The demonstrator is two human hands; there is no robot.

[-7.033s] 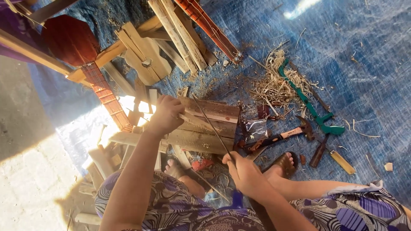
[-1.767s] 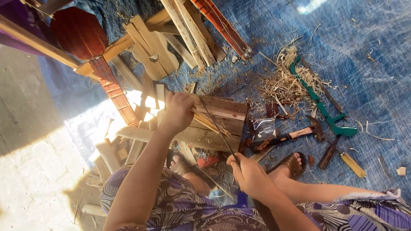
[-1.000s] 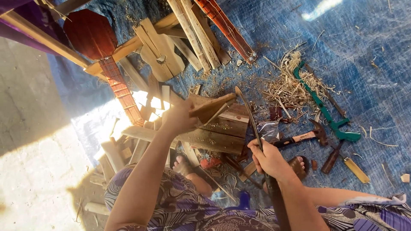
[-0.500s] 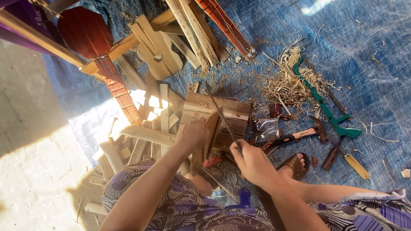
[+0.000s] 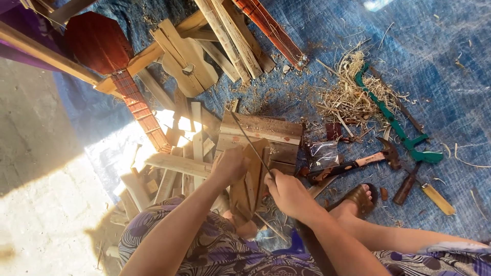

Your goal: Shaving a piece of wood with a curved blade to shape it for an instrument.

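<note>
Hands have come together: left hand (image 5: pixel 230 166) now grips the wooden piece (image 5: pixel 251 176) lower, right hand (image 5: pixel 286 194) holds the thin blade (image 5: pixel 250 143) against it.

Both forearms were left bare to above the elbow, and no rings, watch or gloves could be seen on the left hand (image 5: pixel 231 166) or the right hand (image 5: pixel 289 193). A loose garment (image 5: pixel 220 250) of purple cloth was worn, printed all over with white and dark swirling leaf shapes, and the same print was repeated over the leg (image 5: pixel 440 258). A brown open-toed sandal (image 5: pixel 358 197) was worn on the one foot in view, the toes left uncovered.
</note>
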